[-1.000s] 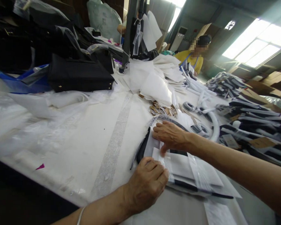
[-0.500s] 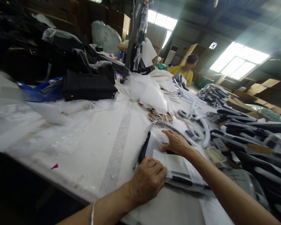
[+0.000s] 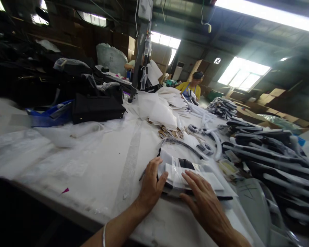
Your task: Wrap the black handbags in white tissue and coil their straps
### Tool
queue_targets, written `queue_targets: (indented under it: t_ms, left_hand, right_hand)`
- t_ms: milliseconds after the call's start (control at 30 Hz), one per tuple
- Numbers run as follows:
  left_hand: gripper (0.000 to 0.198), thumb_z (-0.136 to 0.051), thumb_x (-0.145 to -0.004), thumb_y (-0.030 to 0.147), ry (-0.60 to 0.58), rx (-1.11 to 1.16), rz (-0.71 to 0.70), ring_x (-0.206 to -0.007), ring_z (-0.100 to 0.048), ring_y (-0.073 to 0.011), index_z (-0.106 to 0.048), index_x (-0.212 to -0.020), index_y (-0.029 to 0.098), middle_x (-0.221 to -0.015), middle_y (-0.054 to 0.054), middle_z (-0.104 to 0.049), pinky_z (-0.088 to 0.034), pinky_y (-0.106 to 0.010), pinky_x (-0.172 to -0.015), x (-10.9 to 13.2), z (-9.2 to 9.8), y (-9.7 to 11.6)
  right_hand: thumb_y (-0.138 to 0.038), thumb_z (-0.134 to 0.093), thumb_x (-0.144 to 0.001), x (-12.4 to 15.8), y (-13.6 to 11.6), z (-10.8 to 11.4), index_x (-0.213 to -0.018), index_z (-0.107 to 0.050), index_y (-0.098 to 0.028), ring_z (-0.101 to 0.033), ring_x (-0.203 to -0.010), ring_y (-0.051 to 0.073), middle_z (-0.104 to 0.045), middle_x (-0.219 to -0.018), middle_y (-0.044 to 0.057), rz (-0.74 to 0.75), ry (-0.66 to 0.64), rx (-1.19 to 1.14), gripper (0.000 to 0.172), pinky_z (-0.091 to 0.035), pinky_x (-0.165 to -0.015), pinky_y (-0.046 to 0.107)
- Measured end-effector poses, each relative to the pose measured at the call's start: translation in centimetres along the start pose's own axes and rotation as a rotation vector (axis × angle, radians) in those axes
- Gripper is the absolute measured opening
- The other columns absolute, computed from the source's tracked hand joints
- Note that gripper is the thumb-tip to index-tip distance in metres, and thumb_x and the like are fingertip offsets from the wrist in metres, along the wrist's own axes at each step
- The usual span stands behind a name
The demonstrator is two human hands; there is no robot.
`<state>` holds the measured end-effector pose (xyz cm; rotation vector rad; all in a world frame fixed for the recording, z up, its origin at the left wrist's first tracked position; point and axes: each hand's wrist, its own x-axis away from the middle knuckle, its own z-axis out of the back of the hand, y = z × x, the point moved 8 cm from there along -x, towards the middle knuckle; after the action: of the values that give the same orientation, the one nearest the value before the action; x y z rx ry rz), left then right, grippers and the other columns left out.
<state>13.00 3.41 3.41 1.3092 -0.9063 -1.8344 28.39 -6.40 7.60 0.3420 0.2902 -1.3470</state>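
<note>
A flat stack of white folded sheets and clear plastic sleeves lies on the white table in front of me, with a black strap across its top. My left hand rests against the stack's left edge, fingers extended and thumb apart. My right hand lies flat on the stack's near edge with fingers spread. Neither hand grips anything.
A black handbag and a blue tray sit at the back left. White fabric bags pile up at the back centre. Black and white straps cover the right side. A person in yellow works at the far end.
My right hand drew back from the far side of the stack to its near edge. My left hand uncurled from a fist and now lies open at the stack's left edge. The camera tilted up.
</note>
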Motion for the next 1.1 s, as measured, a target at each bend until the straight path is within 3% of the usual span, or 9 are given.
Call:
queue_targets:
  t_ms: [200, 300, 433, 567, 667, 767, 833, 933, 1100]
  left_hand:
    - [0.047, -0.064, -0.085, 0.039, -0.017, 0.295, 0.319, -0.13, -0.048, -0.0289, -0.052, -0.126, 0.018, -0.134, -0.014, -0.055, -0.033, -0.046, -0.113, -0.4, -0.1, -3.8]
    - [0.049, -0.069, -0.08, 0.041, -0.078, 0.423, 0.405, -0.126, -0.053, -0.0303, -0.057, -0.12, 0.015, -0.129, -0.015, -0.06, -0.037, -0.043, -0.11, -0.6, -0.3, -4.6]
    - [0.044, -0.065, -0.084, 0.048, -0.19, 0.52, 0.422, -0.113, -0.062, -0.0291, -0.062, -0.115, 0.016, -0.119, -0.014, -0.066, -0.05, -0.038, -0.093, -0.9, 0.0, -4.1]
    - [0.045, -0.069, -0.082, 0.05, -0.363, 0.701, 0.446, -0.107, -0.062, -0.0281, -0.064, -0.115, 0.019, -0.122, -0.012, -0.064, -0.052, -0.037, -0.087, -0.6, -0.2, -3.3]
    - [0.042, -0.071, -0.082, 0.048, -0.435, 0.758, 0.404, -0.117, -0.057, -0.0314, -0.065, -0.114, 0.02, -0.127, -0.012, -0.061, -0.049, -0.041, -0.094, -0.5, -0.2, -2.4]
    - [0.034, -0.071, -0.083, 0.042, -0.522, 0.781, 0.339, -0.137, -0.039, -0.0343, -0.069, -0.109, 0.021, -0.129, -0.012, -0.06, -0.045, -0.042, -0.102, -0.2, -0.5, -1.0]
    - [0.031, -0.071, -0.083, 0.041, -0.59, 0.845, 0.347, -0.137, -0.039, -0.0348, -0.071, -0.105, 0.02, -0.125, -0.013, -0.061, -0.047, -0.044, -0.1, 0.1, -0.8, -0.3]
    - [0.033, -0.069, -0.082, 0.044, -0.694, 0.903, 0.403, -0.115, -0.056, -0.0319, -0.072, -0.101, 0.016, -0.112, -0.013, -0.066, -0.051, -0.045, -0.093, 0.8, -1.6, -0.1]
    - [0.025, -0.073, -0.077, 0.033, -0.743, 0.646, 0.424, -0.084, -0.063, -0.0194, -0.073, -0.094, 0.015, -0.093, -0.007, -0.071, -0.049, -0.032, -0.079, 1.7, -2.7, -1.9]
  right_hand:
    - [-0.027, -0.058, -0.089, 1.8, -1.9, -1.9, -0.142, -0.045, -0.017, -0.047, -0.133, 0.029, -0.055, -0.142, 0.01, 0.07, 0.091, 0.169, 0.056, -0.032, -0.112, 0.046]
    - [-0.024, -0.057, -0.088, 2.5, -2.1, -2.0, -0.142, -0.045, -0.014, -0.044, -0.135, 0.028, -0.054, -0.143, 0.01, 0.079, 0.13, 0.195, 0.056, -0.028, -0.114, 0.045]
    - [-0.018, -0.055, -0.086, 3.5, -1.8, -1.6, -0.141, -0.046, -0.013, -0.044, -0.135, 0.029, -0.055, -0.141, 0.012, 0.077, 0.181, 0.192, 0.057, -0.027, -0.114, 0.047]
    - [-0.018, -0.055, -0.085, 4.2, -1.4, -1.3, -0.143, -0.044, -0.01, -0.045, -0.133, 0.03, -0.058, -0.137, 0.015, 0.044, 0.265, 0.17, 0.059, -0.03, -0.113, 0.049]
    - [-0.013, -0.055, -0.083, 3.9, -1.1, -1.0, -0.143, -0.043, -0.011, -0.047, -0.131, 0.031, -0.06, -0.135, 0.014, 0.027, 0.296, 0.162, 0.062, -0.032, -0.111, 0.049]
    - [-0.007, -0.054, -0.078, 3.1, 0.3, -0.2, -0.138, -0.048, -0.015, -0.054, -0.124, 0.03, -0.064, -0.128, 0.012, 0.055, 0.308, 0.163, 0.061, -0.037, -0.108, 0.048]
    - [-0.008, -0.056, -0.076, 2.4, 2.2, 0.9, -0.134, -0.051, -0.016, -0.058, -0.118, 0.029, -0.066, -0.122, 0.012, 0.078, 0.331, 0.166, 0.058, -0.041, -0.104, 0.045]
    - [-0.021, -0.061, -0.077, 0.7, 6.1, 3.9, -0.126, -0.054, -0.015, -0.064, -0.105, 0.029, -0.069, -0.113, 0.013, 0.019, 0.407, 0.182, 0.05, -0.049, -0.094, 0.043]
    - [-0.057, -0.066, -0.071, -1.9, 13.1, 12.9, -0.114, -0.06, -0.017, -0.064, -0.084, 0.031, -0.067, -0.095, 0.01, -0.561, 0.654, 0.005, 0.06, -0.051, -0.074, 0.044]
